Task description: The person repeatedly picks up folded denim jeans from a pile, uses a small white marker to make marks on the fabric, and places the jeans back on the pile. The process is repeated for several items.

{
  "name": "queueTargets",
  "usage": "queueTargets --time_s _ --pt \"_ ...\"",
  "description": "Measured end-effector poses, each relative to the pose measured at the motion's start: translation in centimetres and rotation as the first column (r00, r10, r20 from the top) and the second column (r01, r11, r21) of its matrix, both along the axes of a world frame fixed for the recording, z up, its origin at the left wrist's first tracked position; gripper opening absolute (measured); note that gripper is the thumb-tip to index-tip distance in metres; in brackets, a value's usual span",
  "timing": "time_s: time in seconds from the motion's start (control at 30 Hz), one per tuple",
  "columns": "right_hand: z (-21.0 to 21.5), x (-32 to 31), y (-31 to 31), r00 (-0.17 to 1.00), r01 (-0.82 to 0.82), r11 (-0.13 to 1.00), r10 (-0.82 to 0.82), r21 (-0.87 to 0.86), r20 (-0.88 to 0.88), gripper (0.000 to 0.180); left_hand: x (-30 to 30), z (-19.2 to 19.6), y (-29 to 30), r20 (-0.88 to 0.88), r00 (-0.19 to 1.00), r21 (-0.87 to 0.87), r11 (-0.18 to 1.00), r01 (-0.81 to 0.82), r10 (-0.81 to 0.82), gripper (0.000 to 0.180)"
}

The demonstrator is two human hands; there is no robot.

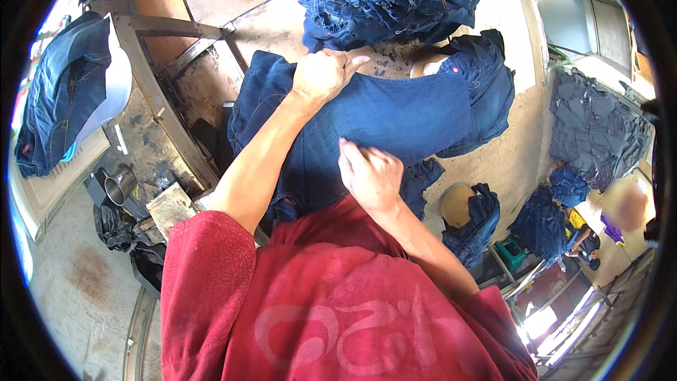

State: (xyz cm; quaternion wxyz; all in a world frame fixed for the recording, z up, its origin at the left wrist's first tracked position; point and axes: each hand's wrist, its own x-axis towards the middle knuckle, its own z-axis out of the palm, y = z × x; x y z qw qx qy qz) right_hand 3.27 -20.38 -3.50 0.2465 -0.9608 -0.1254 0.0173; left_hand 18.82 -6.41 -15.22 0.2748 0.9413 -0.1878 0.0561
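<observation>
Here, two bare hands hold well apart over a faded dark-blue denim garment spread across a pale, stained worktable in front of a person in a red patterned shirt. The left hand presses at the garment's far edge, fingers curled and thumb out to the right; the right hand hovers over or rests on the near part, loosely curled, and whether either grips the cloth cannot be told. A tall heap of thread-fringed blue denim pieces stands just beyond; farther right are a pile of dark-grey cloth pieces and a small green plastic crate
</observation>
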Motion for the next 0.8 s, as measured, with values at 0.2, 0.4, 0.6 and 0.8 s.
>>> queueTargets --time_s 0.2,0.4,0.6,0.8 --pt "2.3 -3.4 -1.9 0.998 0.047 0.999 -0.046 0.024 -0.046 0.013 0.0 0.3 -0.2 -0.034 0.999 0.032 0.999 -0.018 0.019 0.052" --pt "-0.8 -0.2 -0.5 1.000 0.018 1.000 -0.018 0.000 0.001 0.010 0.1 0.4 -0.3 -0.084 0.996 0.000 0.999 -0.036 0.036 0.050" --pt "1.5 -3.1 -2.0 0.998 -0.006 0.999 0.004 -0.033 -0.061 0.021 0.0 -0.5 -0.4 -0.010 0.999 0.024 0.999 -0.041 0.041 0.053" --pt "-0.4 -1.9 -1.8 0.997 0.055 0.990 -0.061 0.133 0.044 0.013 -0.1 -0.9 -0.4 -0.033 0.999 0.012 0.999 -0.035 0.035 0.052"
